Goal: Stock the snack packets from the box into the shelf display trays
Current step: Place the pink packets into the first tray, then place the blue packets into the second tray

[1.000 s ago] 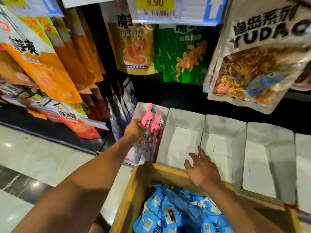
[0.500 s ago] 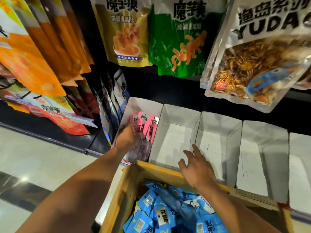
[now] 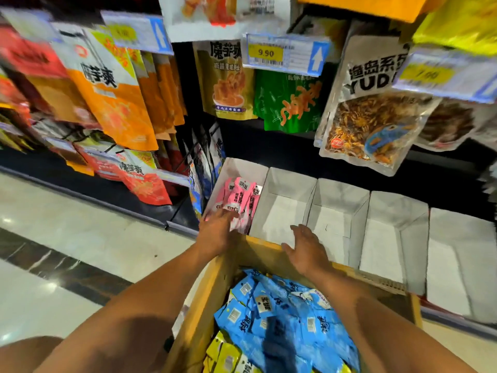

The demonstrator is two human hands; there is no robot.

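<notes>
Now: two bare arms reach from the bottom edge toward a low shop shelf.
Left hand: the left hand (image 3: 217, 232) has its fingers nearly straight, tips resting on the lower ends of the pink packets (image 3: 239, 196); it clasps nothing.
Pink packets: a leaning bunch standing inside the leftmost tray (image 3: 242, 168), a white card tray at the row's left end.
Change on the left: a second ago this hand gripped the bunch above the tray. Half a second ago its fingers were in among the packets. Now the bunch sits in the tray, let go, and the hand has drawn back toward the box.
Right hand: the right hand (image 3: 306, 249) is spread and relaxed, holding nothing, above the far rim of the cardboard box (image 3: 215, 281) (I cannot tell whether it touches the rim). It is much where it was before.
Other trays: the second tray (image 3: 285, 211) and three more white trays run on to the right.
Box contents: blue packets (image 3: 282, 313) in a heap, with yellow packets (image 3: 226, 356) at the near left.
Above: hanging snack bags, and a yellow price tag (image 3: 266, 53) reading 9.90 that was out of view half a second ago.
</notes>
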